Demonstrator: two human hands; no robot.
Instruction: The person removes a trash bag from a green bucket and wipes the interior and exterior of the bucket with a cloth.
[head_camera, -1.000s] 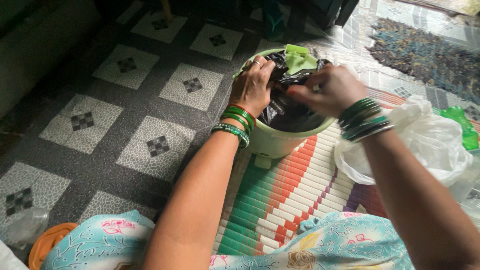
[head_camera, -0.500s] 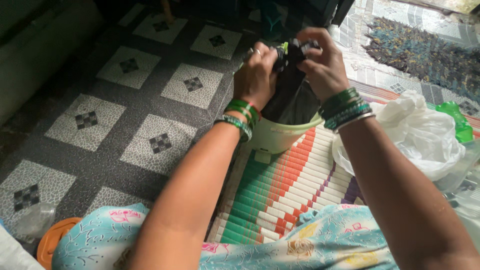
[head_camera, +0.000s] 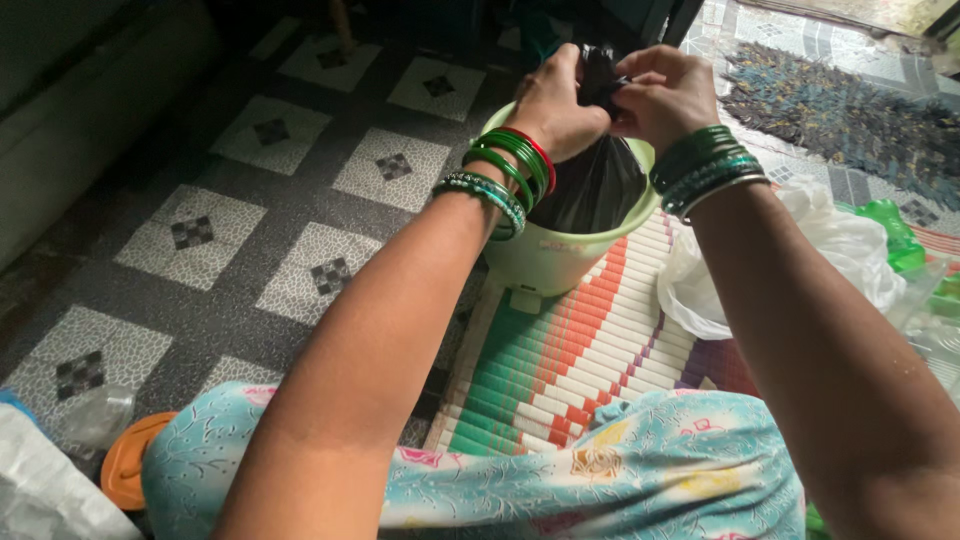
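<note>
Near the top centre of the frame, the left hand (head_camera: 553, 102) and right hand (head_camera: 668, 95) pinch the gathered neck of a glossy black plastic bag (head_camera: 598, 185). The bag hangs bunched into a pale green bucket (head_camera: 545, 262) standing on a striped mat (head_camera: 560, 370).

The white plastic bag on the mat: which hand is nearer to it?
Right. The right hand grips the black bag's gathered top just above the white plastic bag; the left hand grips it too, farther left, over the green bin.
</note>
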